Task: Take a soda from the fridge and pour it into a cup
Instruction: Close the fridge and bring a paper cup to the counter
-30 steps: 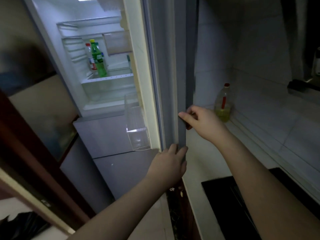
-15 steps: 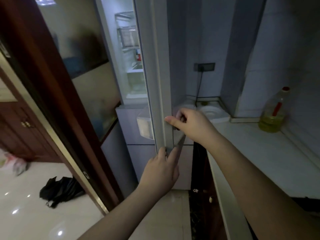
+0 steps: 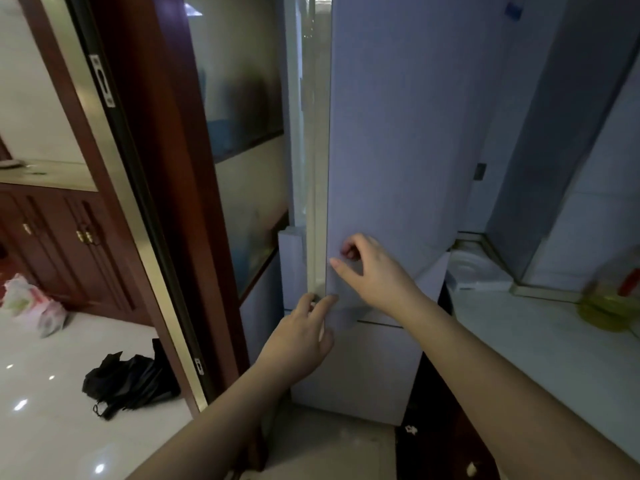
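Your two arms show bare from the frame's lower edge up to the wrists, with no sleeve edge in view on either. Your left hand (image 3: pixel 300 336) and right hand (image 3: pixel 372 271) wear no gloves, and you have no rings, watch or bands visible anywhere.

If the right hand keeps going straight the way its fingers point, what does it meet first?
The right hand points left and forward at the fridge door; its fingertips look almost on the door's front face near the left edge, so the door comes first. Whether they already touch is unclear.
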